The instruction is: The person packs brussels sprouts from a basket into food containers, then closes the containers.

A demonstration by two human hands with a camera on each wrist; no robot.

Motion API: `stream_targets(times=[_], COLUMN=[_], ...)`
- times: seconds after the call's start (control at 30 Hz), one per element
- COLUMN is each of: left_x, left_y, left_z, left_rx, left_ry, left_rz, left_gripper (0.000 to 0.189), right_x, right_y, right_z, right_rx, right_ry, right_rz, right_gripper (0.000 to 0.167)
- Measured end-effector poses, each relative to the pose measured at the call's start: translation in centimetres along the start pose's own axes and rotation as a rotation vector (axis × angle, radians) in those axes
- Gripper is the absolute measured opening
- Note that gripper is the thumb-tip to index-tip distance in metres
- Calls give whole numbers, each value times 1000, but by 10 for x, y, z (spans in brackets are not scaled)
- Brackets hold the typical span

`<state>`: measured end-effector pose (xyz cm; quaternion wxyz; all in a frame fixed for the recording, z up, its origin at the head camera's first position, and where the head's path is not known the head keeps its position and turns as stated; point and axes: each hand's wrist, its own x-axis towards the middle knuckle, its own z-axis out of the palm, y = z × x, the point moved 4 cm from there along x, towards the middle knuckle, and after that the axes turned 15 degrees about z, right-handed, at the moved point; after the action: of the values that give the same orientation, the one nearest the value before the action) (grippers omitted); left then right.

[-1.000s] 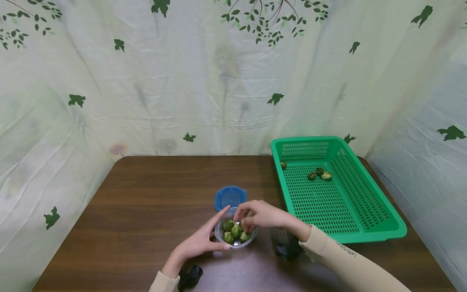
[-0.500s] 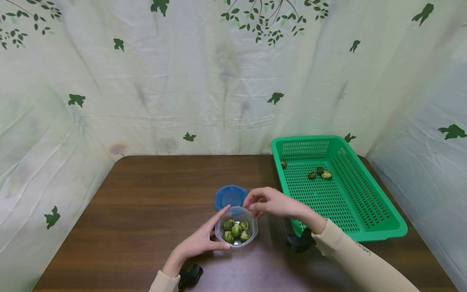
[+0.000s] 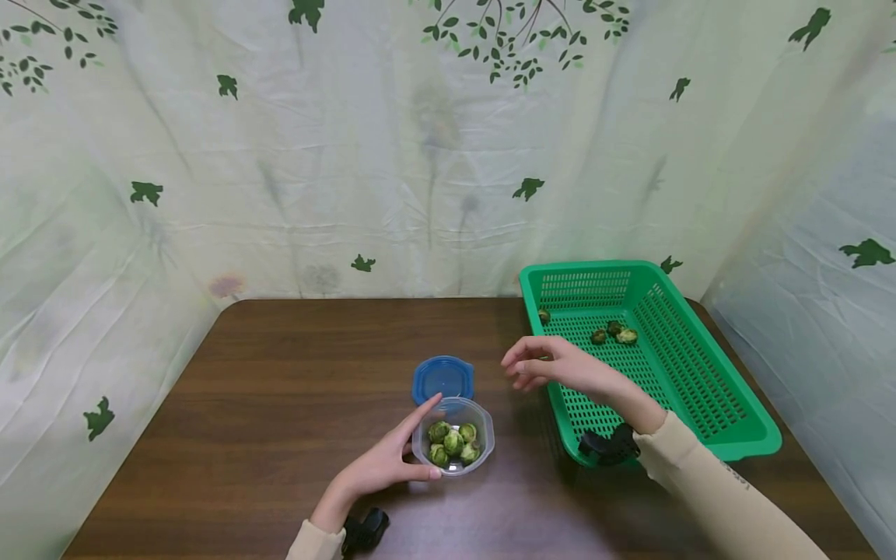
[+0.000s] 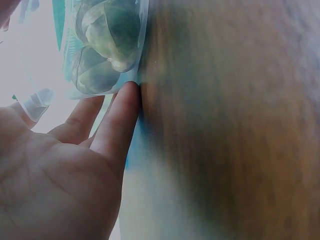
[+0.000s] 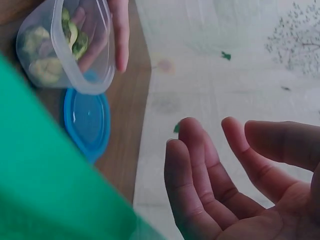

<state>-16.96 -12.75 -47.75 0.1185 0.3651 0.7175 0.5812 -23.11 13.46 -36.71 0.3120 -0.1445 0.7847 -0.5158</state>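
Several Brussels sprouts (image 3: 453,442) lie inside a clear plastic container (image 3: 488,435) in the middle of the head view. My left hand (image 3: 381,463) holds this container from its left side, index finger at the far rim and thumb at the near rim. In the left wrist view its fingers (image 4: 117,125) reach up against the container wall, with sprouts (image 4: 107,35) showing through. My right hand (image 3: 553,364) is in the air over the left edge of the green basket (image 3: 759,447). Its loosely bent fingers (image 5: 177,180) have nothing between them in the right wrist view.
A blue lid (image 3: 442,376) lies on the brown table (image 3: 315,365) just behind the container. Several more sprouts (image 3: 626,336) sit towards the back of the basket, one by its left wall. A patterned curtain (image 3: 392,155) hangs behind the table.
My right hand has drawn out of the container, leaving one more sprout visible there, and moved right and back to the basket's edge. The left hand and container have stayed put.
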Motion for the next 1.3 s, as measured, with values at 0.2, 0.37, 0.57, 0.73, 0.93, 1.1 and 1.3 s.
stream_targets(times=[0.2,0.37,0.57,0.73,0.93,1.1,1.3], left_x=[0,0,0,-1,-1,-1,-1], left_y=[0,-1,-1,-1,-1,0,1], left_z=[0,0,0,0,0,0,0], left_rx=[12,11,10,8,15,14,4], left_ry=[-1,-1,-1,0,1,0,-1], left_rz=[-8,-6,-6,-7,-20,-26,-20], left_gripper=[96,96,97,97,96,96,96], right_x=[-4,-8,-12,-14,-16,-18,-20], right_y=[7,14,21,29,40,48,60], right_z=[-15,-27,-42,-56,-74,-88,-103], right_rx=[40,75,86,87,102,107,72], right_ry=[47,81,128,172,240,290,341], right_rz=[20,27,14,9,40,68,92], right_gripper=[23,22,28,32,35,37,38])
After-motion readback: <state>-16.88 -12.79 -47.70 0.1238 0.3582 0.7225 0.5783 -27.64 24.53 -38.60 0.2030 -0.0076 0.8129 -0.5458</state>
